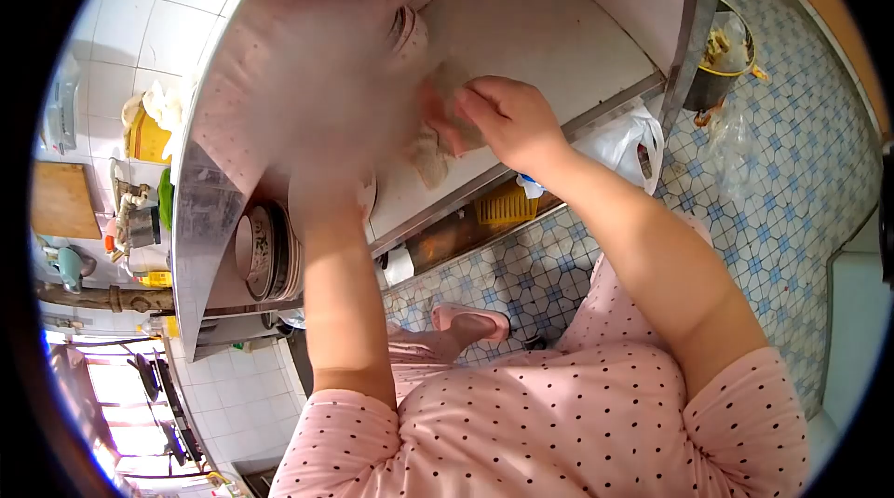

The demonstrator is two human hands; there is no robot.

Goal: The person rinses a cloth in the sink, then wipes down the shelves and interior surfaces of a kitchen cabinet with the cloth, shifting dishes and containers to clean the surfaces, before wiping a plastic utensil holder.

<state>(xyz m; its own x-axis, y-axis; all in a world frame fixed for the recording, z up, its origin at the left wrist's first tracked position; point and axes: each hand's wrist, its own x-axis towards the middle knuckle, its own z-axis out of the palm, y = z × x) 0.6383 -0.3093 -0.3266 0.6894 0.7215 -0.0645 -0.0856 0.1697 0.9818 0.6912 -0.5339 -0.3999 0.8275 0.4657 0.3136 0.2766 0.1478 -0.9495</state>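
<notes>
My right hand (515, 124) is over the pale cabinet shelf (549, 23), its fingers curled and pressed together. What they hold, if anything, I cannot make out. Just left of its fingertips is a reddish, blurred shape (440, 118), with a pale, crumpled-looking thing (428, 161) below it. My left forearm (345, 302) reaches into the cabinet. A grey smear covers my left hand, so its fingers are hidden. Beside that forearm stands a stack of bowls and plates (265, 251), some with dark rims. Further in, more patterned bowls (407, 33) show partly behind the smear.
A metal-edged cabinet frame (684, 42) surrounds the shelf. A white plastic bag (633, 149) and a yellow basket (507, 207) sit below its front edge. On the tiled floor (764, 219) are a waste bin (722, 56) and a clear plastic bag (733, 149).
</notes>
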